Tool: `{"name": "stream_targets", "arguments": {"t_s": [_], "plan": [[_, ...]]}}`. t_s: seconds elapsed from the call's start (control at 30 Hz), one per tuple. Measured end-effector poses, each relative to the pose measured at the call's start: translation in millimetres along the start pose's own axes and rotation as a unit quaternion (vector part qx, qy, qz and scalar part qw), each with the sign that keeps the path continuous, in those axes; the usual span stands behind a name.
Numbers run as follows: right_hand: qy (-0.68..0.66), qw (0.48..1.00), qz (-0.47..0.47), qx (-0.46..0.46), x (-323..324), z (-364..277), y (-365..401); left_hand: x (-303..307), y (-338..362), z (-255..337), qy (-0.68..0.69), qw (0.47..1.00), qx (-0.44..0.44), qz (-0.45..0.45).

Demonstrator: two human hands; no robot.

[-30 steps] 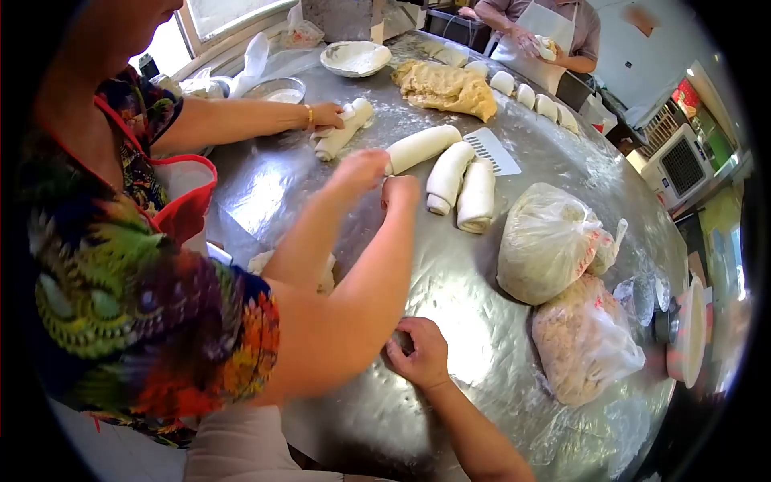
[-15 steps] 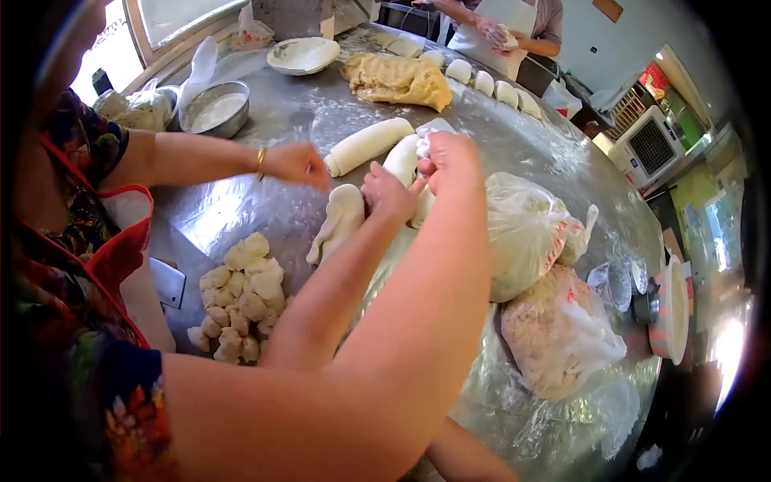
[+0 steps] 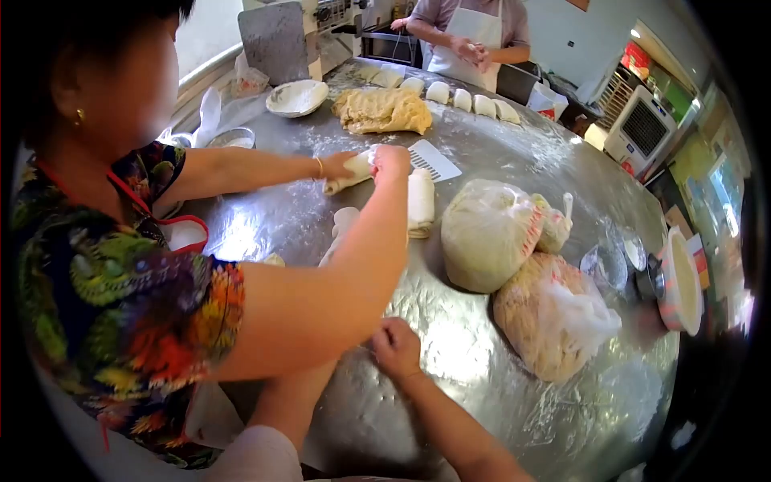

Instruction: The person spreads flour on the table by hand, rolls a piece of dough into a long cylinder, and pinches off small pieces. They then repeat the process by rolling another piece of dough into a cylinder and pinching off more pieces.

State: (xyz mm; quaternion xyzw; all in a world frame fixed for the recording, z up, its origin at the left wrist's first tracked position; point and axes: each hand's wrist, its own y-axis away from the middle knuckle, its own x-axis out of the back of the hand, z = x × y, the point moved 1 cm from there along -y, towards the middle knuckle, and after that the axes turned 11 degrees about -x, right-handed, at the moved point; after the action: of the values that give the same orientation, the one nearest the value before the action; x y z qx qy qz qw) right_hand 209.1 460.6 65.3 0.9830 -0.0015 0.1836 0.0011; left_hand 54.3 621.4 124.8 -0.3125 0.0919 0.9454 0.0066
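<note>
Off to the left of the person's right hand [image 3: 393, 347], a co-worker [image 3: 120, 305] in a patterned top leaned over the steel tabletop [image 3: 450, 386]. One bare arm stretched across the space ahead, and the co-worker's hands [image 3: 391, 161] met on a dough roll [image 3: 353, 173] well beyond. The person's left hand was hidden under that arm, so its grip could not be told. The right hand rested knuckles-up on the tabletop with its fingers curled in, and nothing showed in it. The nearest dough, a small pale dough piece [image 3: 345, 223], lay ahead and slightly left of the right hand. It was half covered by the co-worker's arm, and its long axis ran away from the person. Only the right hand could be placed against it: near, but apart. Ahead and a little right lay the dough logs [image 3: 420, 205], side by side and also pointing away. To the right of the hand sat two filled plastic bags [image 3: 490, 233], touching each other.
</note>
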Motion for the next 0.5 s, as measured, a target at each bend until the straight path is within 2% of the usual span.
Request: {"name": "stream_targets", "arguments": {"t_s": [0.03,0.1,0.13,0.2,0.3,0.33,0.37,0.4,0.43,0.47,0.5], "plan": [[-0.05,0.997,0.057,-0.02,-4,19,1,-5,31,-14,0.04,0.998,0.04,-0.032],[-0.074,0.995,0.03,-0.065,14,24,15,-31,95,-62,0.073,0.993,0.073,-0.049],[0.002,0.999,-0.026,-0.045,19,54,34,-45,125,-88,0.07,0.995,0.06,-0.034],[0.04,0.997,-0.059,-0.041,34,65,90,-86,180,-129,0.036,0.999,0.022,0.007],[0.066,0.992,-0.103,-0.015,68,64,169,-158,253,-103,-0.15,0.965,0.152,-0.154],[0.054,0.992,-0.113,0.015,91,41,188,-165,259,-102,-0.267,0.917,0.149,-0.256],[0.041,0.99,-0.124,0.047,109,31,201,-169,258,-97,-0.378,0.845,0.14,-0.351],[-0.015,0.983,-0.183,0.0,127,45,213,-172,259,-96,-0.479,0.75,0.128,-0.438],[-0.037,0.963,-0.219,-0.153,148,24,215,-172,258,-108,-0.549,0.717,0.098,-0.418],[0.0,0.969,-0.199,-0.143,168,5,217,-167,262,-118,-0.608,0.696,-0.058,-0.377],[0.037,0.975,-0.177,-0.13,185,-5,219,-161,265,-126,-0.651,0.651,-0.215,-0.325]]}}
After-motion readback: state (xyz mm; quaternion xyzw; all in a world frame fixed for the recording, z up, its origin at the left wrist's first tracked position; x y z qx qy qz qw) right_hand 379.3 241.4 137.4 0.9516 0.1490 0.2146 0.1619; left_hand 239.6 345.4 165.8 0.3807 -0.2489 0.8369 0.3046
